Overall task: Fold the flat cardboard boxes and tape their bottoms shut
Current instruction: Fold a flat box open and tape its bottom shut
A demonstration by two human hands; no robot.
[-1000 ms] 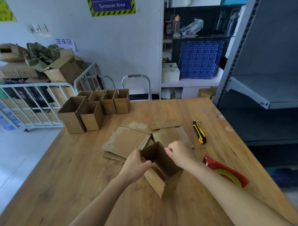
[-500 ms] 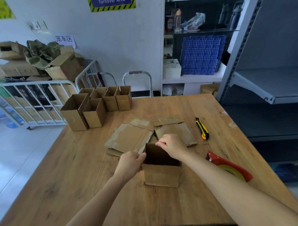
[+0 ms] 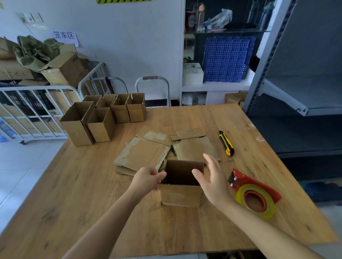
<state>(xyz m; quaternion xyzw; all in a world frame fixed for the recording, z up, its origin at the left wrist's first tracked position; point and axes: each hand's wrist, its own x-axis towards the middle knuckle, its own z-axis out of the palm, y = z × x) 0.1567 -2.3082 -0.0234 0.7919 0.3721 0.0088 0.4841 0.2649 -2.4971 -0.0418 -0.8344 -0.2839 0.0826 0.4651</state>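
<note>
- Cardboard box (image 3: 180, 186), folded up and standing mouth-up, sits on the wooden tabletop (image 3: 74, 194) right in front of the person, between both hands.
- Left hand (image 3: 147, 178) has a closed grip, pinching the box's top left rim.
- Right hand (image 3: 212, 180) is spread wide and holds nothing; it hovers just beside the box's right wall, and contact cannot be told.
- Six finished boxes (image 3: 103, 118) stand upright in a cluster at the far left of the tabletop; their bottoms are hidden, so the taping cannot be confirmed.
- Flat boxes (image 3: 146, 151) lie in a loose pile just beyond the standing box, with old tape marks on them. These appear to be the work left, though the count is unclear.
- Tape dispenser (image 3: 255, 196), red with a yellowish roll, rests near the right hand; a yellow and black utility knife (image 3: 226, 143) lies farther back.
- Judging by the upright box, this one looks done and ready to join the cluster.
- Paper sign (image 3: 64, 35) on the wall reads "笼车区". A hazard-striped sign (image 3: 123, 1) above is cut off, its text unreadable. No brand names are legible.
</note>
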